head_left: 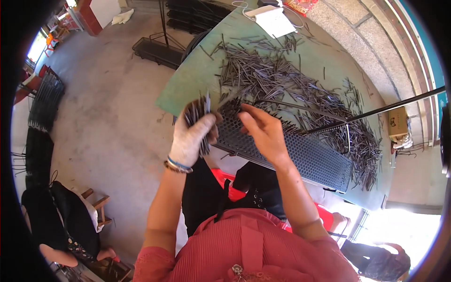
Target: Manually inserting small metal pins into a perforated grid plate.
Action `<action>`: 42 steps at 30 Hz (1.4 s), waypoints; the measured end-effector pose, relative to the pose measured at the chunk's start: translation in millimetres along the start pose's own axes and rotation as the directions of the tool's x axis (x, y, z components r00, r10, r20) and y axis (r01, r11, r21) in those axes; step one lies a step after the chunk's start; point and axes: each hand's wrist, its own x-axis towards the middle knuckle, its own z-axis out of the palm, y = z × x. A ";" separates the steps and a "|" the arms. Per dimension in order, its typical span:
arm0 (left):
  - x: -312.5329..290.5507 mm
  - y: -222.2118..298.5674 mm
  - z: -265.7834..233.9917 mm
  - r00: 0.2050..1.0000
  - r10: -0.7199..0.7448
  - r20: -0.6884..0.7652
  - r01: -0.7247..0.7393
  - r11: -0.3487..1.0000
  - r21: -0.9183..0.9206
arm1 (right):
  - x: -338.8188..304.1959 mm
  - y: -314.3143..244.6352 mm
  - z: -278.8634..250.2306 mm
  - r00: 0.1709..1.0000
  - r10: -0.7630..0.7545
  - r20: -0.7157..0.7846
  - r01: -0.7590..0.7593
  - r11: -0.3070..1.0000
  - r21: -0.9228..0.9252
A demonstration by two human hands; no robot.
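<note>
My left hand (188,134), in a pale work glove with bands at the wrist, is closed around a bundle of thin dark sticks (205,113). The sticks stand roughly upright in its grip. To its right, my bare right hand (265,131) reaches over the left part of a black perforated tray (310,157). Its thumb and fingers are stretched out a little apart, with nothing visible between them. The fingertips are close to dark sticks (231,109) gathered at the tray's far left end; whether they touch is unclear.
Many loose dark sticks (263,70) lie heaped on the green table (188,77) beyond the tray. A black rod (376,112) slants in from the right. A white box (275,21) with a cable sits at the back. A person in dark clothes (61,216) is at lower left.
</note>
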 end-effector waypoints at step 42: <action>-87.0 -26.7 5.9 0.847 -0.512 0.141 0.531 0.810 -0.248 | 33.2 45.3 40.2 0.811 -0.561 -0.167 0.427 0.762 -0.487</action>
